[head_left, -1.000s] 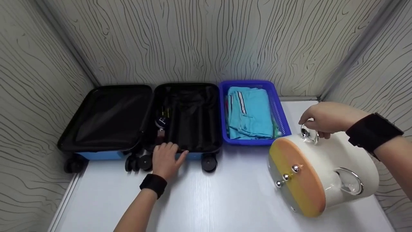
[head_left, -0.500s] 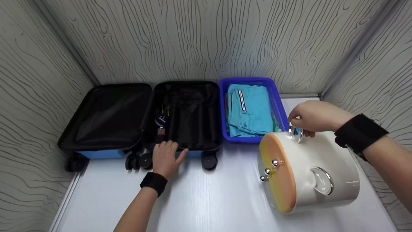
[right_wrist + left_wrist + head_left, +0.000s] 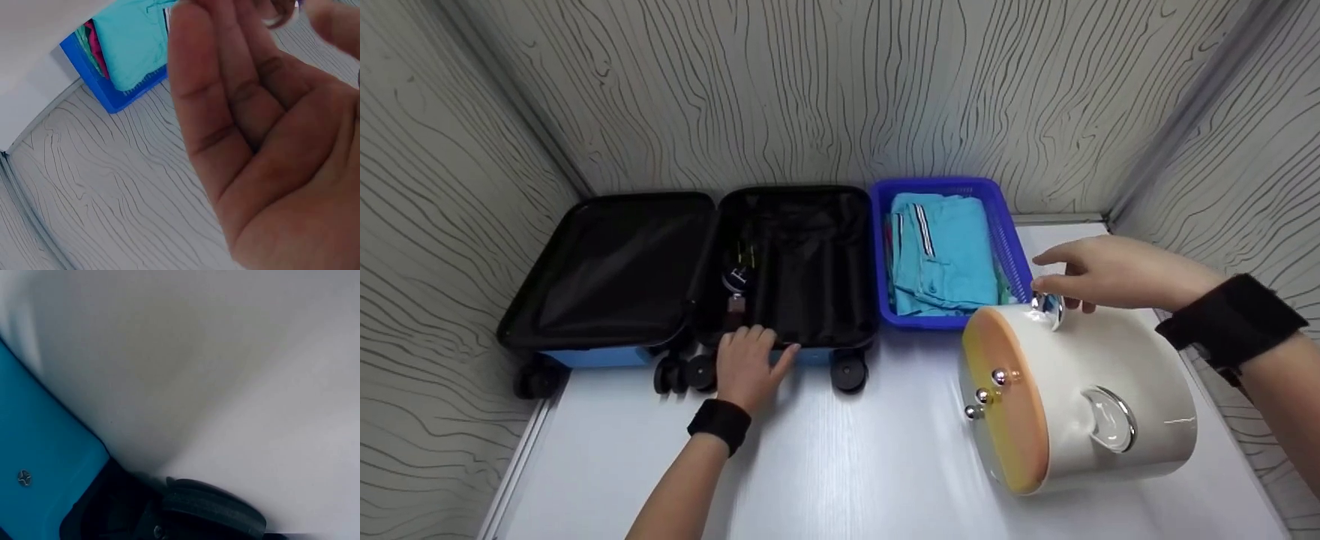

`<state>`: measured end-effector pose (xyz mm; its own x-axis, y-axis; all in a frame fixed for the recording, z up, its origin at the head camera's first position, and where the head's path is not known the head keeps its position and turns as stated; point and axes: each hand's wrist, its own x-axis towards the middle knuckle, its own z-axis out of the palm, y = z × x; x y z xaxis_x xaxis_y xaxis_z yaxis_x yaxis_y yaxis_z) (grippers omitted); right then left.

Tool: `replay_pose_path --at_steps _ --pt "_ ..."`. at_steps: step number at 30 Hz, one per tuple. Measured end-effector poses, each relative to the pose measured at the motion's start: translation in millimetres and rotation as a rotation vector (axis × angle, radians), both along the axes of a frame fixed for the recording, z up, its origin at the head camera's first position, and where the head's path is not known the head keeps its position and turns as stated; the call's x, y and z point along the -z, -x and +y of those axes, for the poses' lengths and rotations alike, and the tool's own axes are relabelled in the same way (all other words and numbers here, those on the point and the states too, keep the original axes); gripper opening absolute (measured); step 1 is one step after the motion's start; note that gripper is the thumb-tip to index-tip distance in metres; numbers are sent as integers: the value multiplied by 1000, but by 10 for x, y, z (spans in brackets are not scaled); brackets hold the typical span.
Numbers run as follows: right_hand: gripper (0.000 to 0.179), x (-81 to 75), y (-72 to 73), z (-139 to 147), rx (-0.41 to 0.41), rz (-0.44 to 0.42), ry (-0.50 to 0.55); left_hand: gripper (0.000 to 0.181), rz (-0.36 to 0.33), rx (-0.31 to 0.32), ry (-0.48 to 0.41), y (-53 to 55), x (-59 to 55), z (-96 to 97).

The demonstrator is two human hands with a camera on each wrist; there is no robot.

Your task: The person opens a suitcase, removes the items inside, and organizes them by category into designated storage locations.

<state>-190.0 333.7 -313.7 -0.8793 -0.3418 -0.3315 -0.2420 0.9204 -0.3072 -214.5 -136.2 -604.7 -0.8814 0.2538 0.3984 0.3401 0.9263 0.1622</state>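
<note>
My left hand rests at the front rim of an open blue suitcase with a black lining, its fingers over the edge and thumb spread. Inside lie a dark round item with a white mark and a small brown piece. My right hand is at the chrome ring handle of a white rounded box, index finger lifted away from the thumb. The box front has orange, yellow and grey bands and several silver knobs. In the right wrist view the fingers are fairly straight.
A blue basket with folded turquoise clothes stands between the suitcase and the box. The suitcase's other half lies at the left. Black wheels stick out in front. Wood-grain walls enclose the white table.
The white box has moved left and then stayed put. My right hand's fingers have loosened from the handle, and the index finger has lifted. My left hand stays at the suitcase rim.
</note>
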Motion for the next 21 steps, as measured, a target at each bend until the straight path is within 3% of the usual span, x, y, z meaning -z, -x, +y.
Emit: replay_pose_path --at_steps 4,7,10,15,21 --pt "67 -54 -104 219 14 41 23 59 6 7 -5 3 -11 0" --pt "67 -54 -178 383 22 19 4 58 11 8 -11 7 -14 -3" --pt "81 20 -239 486 18 -49 -15 57 9 4 -14 9 -11 -6" --pt "111 227 -319 541 -69 -153 11 56 -1 9 -18 3 -6 0" --pt "112 323 -353 576 -64 -186 76 56 -15 2 -8 -3 -24 7"
